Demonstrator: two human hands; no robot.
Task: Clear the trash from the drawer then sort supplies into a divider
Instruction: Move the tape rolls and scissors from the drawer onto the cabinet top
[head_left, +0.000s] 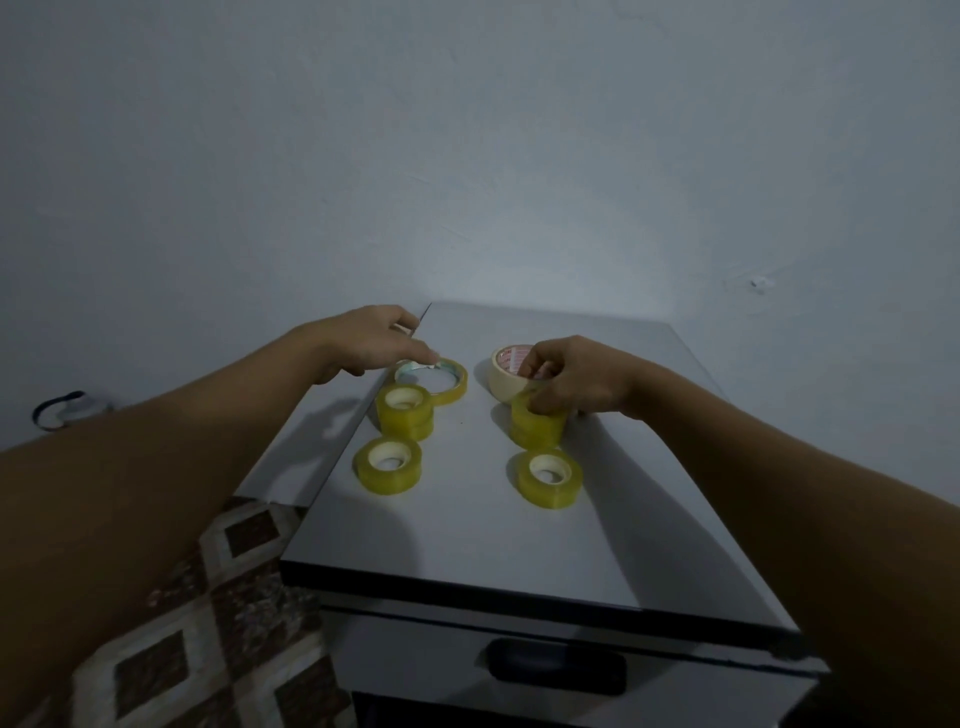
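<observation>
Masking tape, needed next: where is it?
Head view: the masking tape sits right of centre on the cabinet top, just behind the yellow rolls the right hand grips.

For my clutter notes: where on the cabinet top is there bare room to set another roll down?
Bare: the front strip of the cabinet top before the single rolls, and behind the masking tape. Crowded around the right hand gripping the stacked rolls.

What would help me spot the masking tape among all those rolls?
Look at the far end of the grey cabinet top, near the wall. Just beyond the right hand sits the masking tape, the only cream, opaque roll; the other rolls are clear yellow.
</observation>
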